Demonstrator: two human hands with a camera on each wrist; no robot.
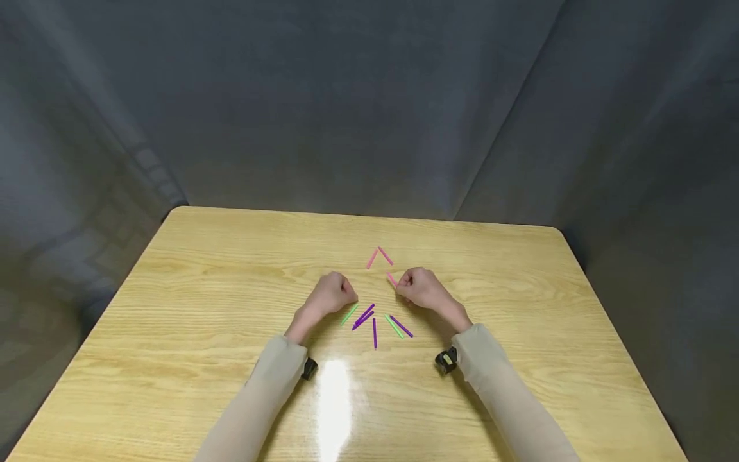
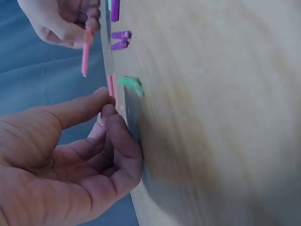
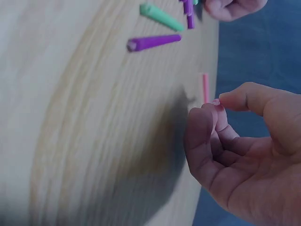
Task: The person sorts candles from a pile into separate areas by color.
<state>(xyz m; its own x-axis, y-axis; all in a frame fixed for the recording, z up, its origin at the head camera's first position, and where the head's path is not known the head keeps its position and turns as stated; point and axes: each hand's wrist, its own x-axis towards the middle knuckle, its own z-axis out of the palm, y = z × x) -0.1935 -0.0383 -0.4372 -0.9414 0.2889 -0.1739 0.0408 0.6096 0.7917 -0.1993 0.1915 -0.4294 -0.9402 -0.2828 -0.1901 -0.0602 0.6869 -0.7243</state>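
Note:
My right hand [image 1: 424, 289] pinches a pink stick [image 1: 391, 278] between thumb and index finger, and the stick points away up and to the left. In the left wrist view that pink stick [image 2: 85, 59] juts out from the fingertips. My left hand [image 1: 331, 294] is curled, its thumb and index tips together with nothing visible between them. A green stick [image 1: 349, 314] lies right by its fingertips. Two more pink sticks, a left one [image 1: 372, 259] and a right one [image 1: 385, 255], lie beyond the hands and form a pointed peak.
Between the forearms lie two crossed purple sticks [image 1: 362, 317], an upright-lying purple stick [image 1: 374, 333], and a green stick [image 1: 394, 326] beside another purple stick [image 1: 401, 326]. The wooden table [image 1: 173, 321] ends at a dark curtain [image 1: 323, 128]. Each wrist carries a small black camera [image 1: 446, 360].

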